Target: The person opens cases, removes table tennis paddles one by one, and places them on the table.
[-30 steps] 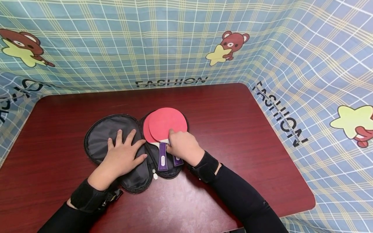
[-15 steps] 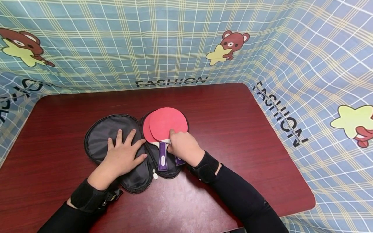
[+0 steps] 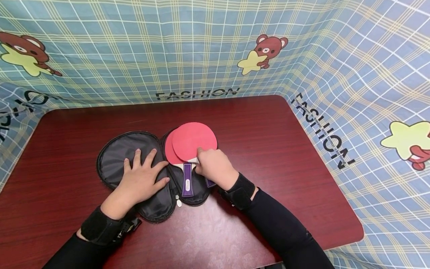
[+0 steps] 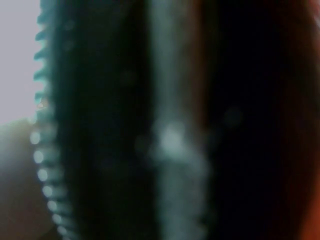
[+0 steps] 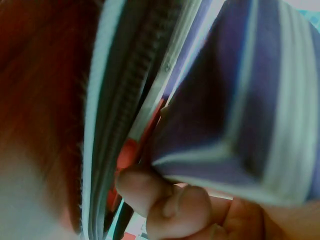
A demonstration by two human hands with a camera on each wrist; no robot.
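Note:
A black zippered paddle case [image 3: 115, 158] lies unfolded on the table in the head view. Flat on its left half rests my left hand [image 3: 141, 183], fingers spread. Two red table tennis paddles overlap on the right half. My right hand [image 3: 216, 168] grips the upper paddle [image 3: 195, 140] by its handle, forefinger against the red face. The lower paddle [image 3: 187, 181] shows its purple handle. In the right wrist view, curled fingers [image 5: 177, 215] lie under the upper paddle's purple handle [image 5: 255, 100]. The left wrist view is blurred; a zipper edge [image 4: 47, 175] shows.
The dark red table [image 3: 268, 149] extends around the case on all sides. Plaid cloth [image 3: 208, 48] with bears and stars hangs behind it and along the right. A pale zipper pull [image 3: 179, 203] lies by the case's near fold.
My right hand has shifted slightly up and to the right, and the upper paddle's handle has swung right, away from the lower one. The left hand stays in place.

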